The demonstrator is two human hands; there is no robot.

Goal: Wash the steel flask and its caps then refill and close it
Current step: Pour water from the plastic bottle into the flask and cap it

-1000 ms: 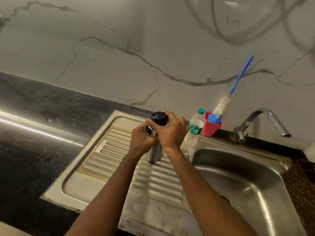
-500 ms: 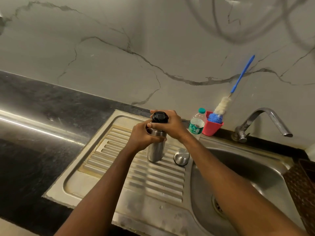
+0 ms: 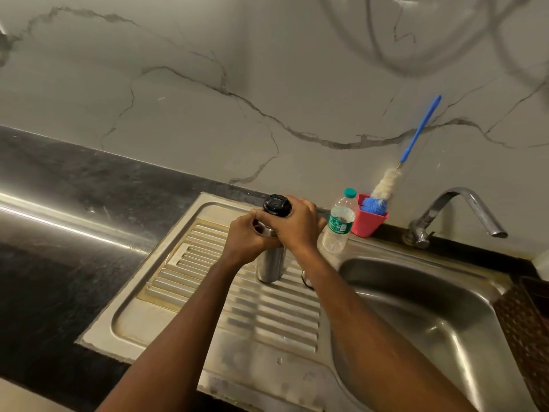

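Surface: steel drainboard (image 3: pixel 190 307), left of sink basin (image 3: pixel 445 322).
Steel flask (image 3: pixel 269 267): upright, far middle.
Left hand (image 3: pixel 248 239): our fingers wrap the neck.
Right hand (image 3: pixel 297 223): our fingers clasp the black cap (image 3: pixel 275 203) on top.
Hidden: cap's seating, behind our fingers.

Dim warm light, glaring countertop (image 3: pixel 59 215)

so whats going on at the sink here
A person is working at a steel sink. Their left hand grips the neck of an upright cylindrical steel flask standing on the ribbed steel drainboard, while the right hand holds a round black cap at the flask's mouth; whether it is going on or coming off cannot be told. A clear plastic water bottle and a red cup holding a blue-handled bottle brush stand by the wall.
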